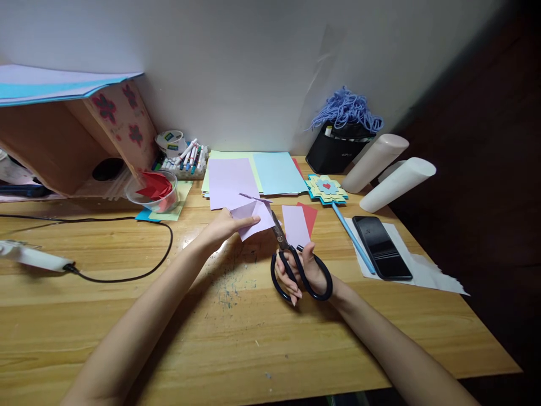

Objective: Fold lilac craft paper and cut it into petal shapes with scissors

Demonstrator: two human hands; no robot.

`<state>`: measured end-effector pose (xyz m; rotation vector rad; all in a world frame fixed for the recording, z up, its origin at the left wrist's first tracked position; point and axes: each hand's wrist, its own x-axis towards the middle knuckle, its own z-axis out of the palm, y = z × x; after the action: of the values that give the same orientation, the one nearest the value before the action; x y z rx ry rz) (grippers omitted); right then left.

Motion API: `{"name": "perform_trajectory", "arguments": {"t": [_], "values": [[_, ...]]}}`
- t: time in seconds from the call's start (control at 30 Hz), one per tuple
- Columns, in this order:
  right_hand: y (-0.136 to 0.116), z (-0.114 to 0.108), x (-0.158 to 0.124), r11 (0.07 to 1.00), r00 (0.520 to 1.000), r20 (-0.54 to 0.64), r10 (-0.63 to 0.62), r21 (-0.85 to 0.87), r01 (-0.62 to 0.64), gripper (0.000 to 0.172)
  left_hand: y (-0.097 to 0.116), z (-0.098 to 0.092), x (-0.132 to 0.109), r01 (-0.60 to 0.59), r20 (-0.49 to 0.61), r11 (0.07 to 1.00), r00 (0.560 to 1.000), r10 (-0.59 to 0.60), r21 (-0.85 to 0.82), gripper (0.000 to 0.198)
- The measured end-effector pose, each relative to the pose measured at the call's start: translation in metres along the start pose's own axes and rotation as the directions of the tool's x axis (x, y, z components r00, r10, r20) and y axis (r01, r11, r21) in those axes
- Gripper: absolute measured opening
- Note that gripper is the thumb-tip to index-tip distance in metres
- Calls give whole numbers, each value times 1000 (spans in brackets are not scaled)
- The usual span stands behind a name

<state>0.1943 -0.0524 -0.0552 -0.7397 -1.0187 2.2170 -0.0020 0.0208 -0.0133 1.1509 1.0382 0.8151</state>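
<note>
Between the thumb and fingers of my left hand (230, 224) is a folded piece of lilac paper (262, 219), held above the table. My right hand (302, 270) grips black-handled scissors (279, 235) by their loops. The blades point up and away, close to the right edge of the lilac paper; whether they touch it I cannot tell. A thin lilac strip (256, 198) lies or hangs just beyond the held piece. Behind the scissors a lilac rectangle (296, 224) partly covers a red paper piece (310, 217) on the table.
Coloured sheets (279, 172) are stacked by the wall. Left are a marker box (190, 160), a clear bowl (131, 197) with red paper, a cardboard box (114, 121) and a cable (127, 280). Right are a paper flower (327, 189), a phone (382, 248) and two white rolls (397, 183).
</note>
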Motion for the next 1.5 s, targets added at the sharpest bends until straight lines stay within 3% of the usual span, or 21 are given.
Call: {"name": "perform_trajectory", "arguments": {"t": [0.3,0.73,0.9,1.07,1.23,1.5], "values": [[16,-17,7,995,992,120,-28,97,17,69,3,3,-1,5,5,999,1000,-4,-43,41],[15,-11,7,996,995,79,-52,79,46,67,-5,-1,2,-27,49,999,998,29,-41,47],[8,-6,6,996,997,48,-58,69,55,70,-8,0,2,-68,132,997,989,72,-35,45],[15,-16,9,996,995,96,-43,82,35,71,-15,-1,5,-78,131,996,988,83,-48,45],[25,-24,11,993,998,39,-47,108,42,66,-16,-2,6,-72,124,995,989,80,-70,47],[18,-21,11,990,992,113,-47,136,31,70,-16,2,6,-68,176,993,981,84,-93,42]]}}
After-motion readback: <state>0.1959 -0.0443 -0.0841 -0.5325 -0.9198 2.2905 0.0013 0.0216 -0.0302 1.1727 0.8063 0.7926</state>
